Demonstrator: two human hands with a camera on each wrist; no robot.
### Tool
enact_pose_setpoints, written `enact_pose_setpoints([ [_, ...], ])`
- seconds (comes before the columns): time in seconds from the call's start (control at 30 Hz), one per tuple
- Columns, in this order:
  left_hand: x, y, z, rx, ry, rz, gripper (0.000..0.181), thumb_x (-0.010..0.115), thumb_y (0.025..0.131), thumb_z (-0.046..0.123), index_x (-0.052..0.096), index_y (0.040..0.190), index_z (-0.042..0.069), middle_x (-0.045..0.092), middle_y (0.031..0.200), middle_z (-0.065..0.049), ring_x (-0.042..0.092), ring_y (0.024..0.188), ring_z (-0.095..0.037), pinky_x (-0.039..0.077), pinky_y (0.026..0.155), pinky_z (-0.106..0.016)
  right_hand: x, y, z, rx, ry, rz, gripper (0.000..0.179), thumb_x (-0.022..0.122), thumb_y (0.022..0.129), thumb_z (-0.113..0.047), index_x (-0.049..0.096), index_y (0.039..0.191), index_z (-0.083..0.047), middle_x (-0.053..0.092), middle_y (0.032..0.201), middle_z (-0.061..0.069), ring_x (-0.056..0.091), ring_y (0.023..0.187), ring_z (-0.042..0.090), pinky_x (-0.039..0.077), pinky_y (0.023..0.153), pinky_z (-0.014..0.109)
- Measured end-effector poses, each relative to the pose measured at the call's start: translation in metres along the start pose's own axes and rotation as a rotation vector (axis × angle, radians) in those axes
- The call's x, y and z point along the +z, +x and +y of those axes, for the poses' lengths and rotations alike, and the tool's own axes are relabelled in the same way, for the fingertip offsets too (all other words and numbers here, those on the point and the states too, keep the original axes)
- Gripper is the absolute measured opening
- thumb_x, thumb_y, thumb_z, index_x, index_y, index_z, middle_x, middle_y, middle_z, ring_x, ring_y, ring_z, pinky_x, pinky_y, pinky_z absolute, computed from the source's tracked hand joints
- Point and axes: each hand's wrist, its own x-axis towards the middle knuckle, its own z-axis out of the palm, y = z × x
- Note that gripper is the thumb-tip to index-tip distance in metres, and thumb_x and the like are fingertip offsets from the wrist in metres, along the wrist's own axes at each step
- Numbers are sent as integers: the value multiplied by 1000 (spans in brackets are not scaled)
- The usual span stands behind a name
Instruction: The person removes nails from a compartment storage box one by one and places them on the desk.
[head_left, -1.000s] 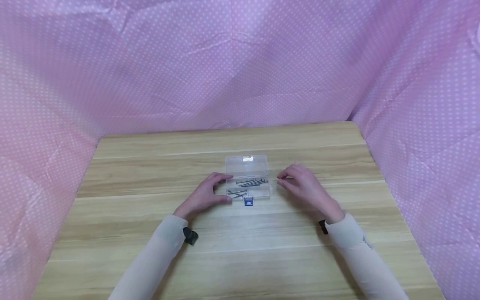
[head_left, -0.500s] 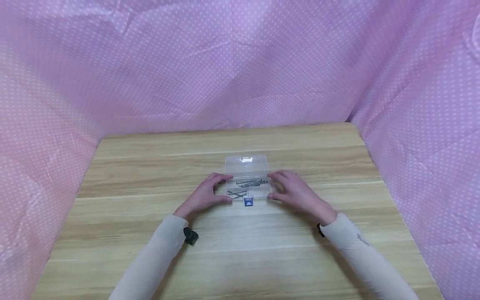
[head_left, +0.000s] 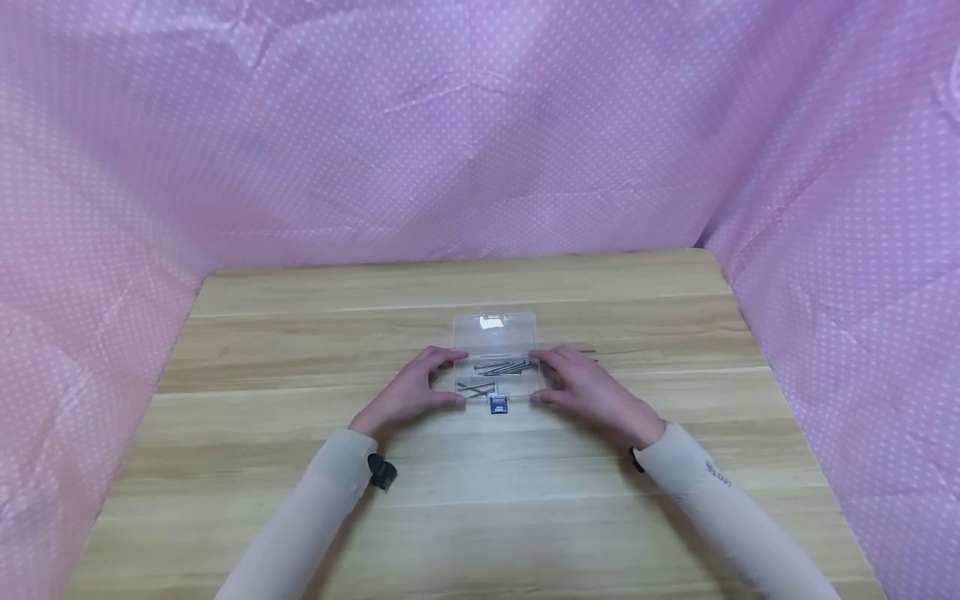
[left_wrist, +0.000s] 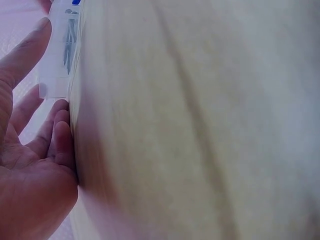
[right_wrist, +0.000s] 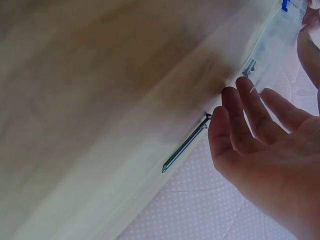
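Observation:
A clear plastic box lies on the table with its lid flipped back. Several steel nails fill its far compartment, and a few more nails cross in the near left one. My left hand holds the box's left end, thumb at the near corner and index finger at the far one. At the right end, my right hand grips it in the same way. Behind the right hand's fingers, a loose nail lies on the wood, with part of a second beside it.
A blue latch sticks out from the box's front edge. The wood-grain table reaches back to a pink dotted cloth that hangs behind and on both sides.
My right hand, which pinched a nail right of the box, has let it go on the table and moved left to the box's right end. My left hand has stayed in place.

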Motion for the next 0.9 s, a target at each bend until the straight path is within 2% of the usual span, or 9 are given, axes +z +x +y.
enact_pose_setpoints([
  [0.17,-1,-1,1,1,-2,-8,78,90,81,37,54,150,34,52,144,3,49,132,-24,39,115,-51,0,1,1,2,32,2,71,81,91,-34,52,149,-4,59,143,14,53,133,32,42,113,52],
  [0.3,-1,-4,1,7,9,7,74,86,85,38,53,151,33,54,140,2,51,127,-23,42,112,-50,1,1,2,15,57,-11,70,81,91,-33,53,148,-5,59,142,14,54,132,31,43,113,51],
  [0.43,-2,-8,7,21,13,75,62,81,91,34,57,148,29,58,135,1,56,120,-23,48,106,-47,0,3,2,26,69,-15,69,81,92,-33,53,148,-6,59,144,13,52,135,31,41,114,52],
  [0.67,3,-11,18,100,55,267,32,76,96,17,73,127,15,65,127,-4,61,120,-27,48,107,-50,-2,6,2,33,60,-21,68,81,92,-32,54,147,-5,59,144,13,53,134,30,42,114,50],
  [0.73,7,-11,21,116,72,285,27,76,95,15,75,123,14,66,125,-4,59,121,-28,46,107,-51,-2,6,2,33,61,-23,67,81,91,-32,54,147,-5,59,144,13,53,134,30,42,114,50],
  [0.9,14,-9,24,137,129,279,24,81,91,18,79,114,13,65,124,-5,54,120,-28,42,107,-49,-1,6,0,37,74,-31,68,82,91,-31,54,147,-5,59,144,13,53,134,31,42,114,51],
])
